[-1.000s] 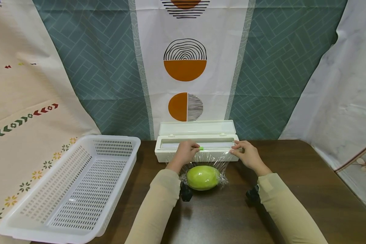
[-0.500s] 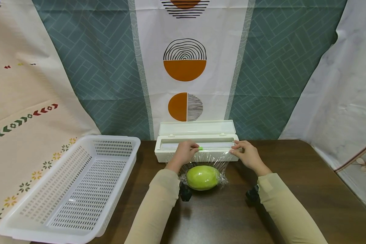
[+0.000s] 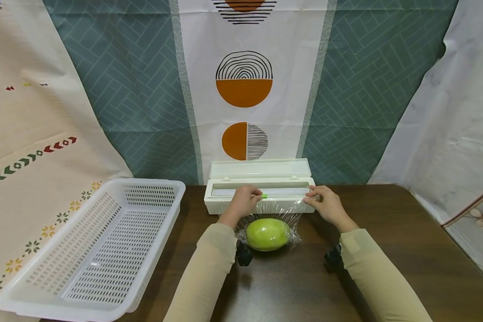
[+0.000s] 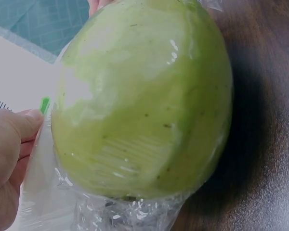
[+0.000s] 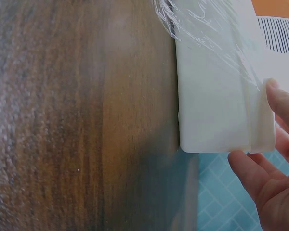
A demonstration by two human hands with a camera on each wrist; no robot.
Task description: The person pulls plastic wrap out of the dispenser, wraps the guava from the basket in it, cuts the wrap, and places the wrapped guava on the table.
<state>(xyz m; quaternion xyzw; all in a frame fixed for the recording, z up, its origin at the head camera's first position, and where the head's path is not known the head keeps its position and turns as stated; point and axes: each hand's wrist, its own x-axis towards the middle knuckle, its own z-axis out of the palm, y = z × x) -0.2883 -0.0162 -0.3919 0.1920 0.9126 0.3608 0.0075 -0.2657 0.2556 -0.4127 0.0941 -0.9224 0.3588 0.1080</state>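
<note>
A white cling film dispenser (image 3: pixel 221 207) stands at the table's back edge, its lid up and a film roll inside. Stretched film (image 3: pixel 271 207) runs from its front to a smooth green oval fruit (image 3: pixel 267 235), wrapped in clear film and lying before it. My left hand (image 3: pixel 243 201) pinches the small green slide cutter (image 3: pixel 264 196) near the middle of the dispenser's front edge; thumb and tab (image 4: pixel 45 104) meet in the left wrist view. With thumb and fingers my right hand (image 3: pixel 326 205) grips the dispenser's right end, seen close up in the right wrist view.
To the left, a large white slotted plastic basket (image 3: pixel 144 277) reaches toward the front of the dark wooden table (image 3: pixel 289 290). Patterned cloth (image 3: pixel 144 89) hangs behind the table. A black wrist camera (image 3: pixel 244 254) sits beside the fruit.
The left hand and the green cutter have shifted very slightly left. The right hand, dispenser and fruit stay where they were.
</note>
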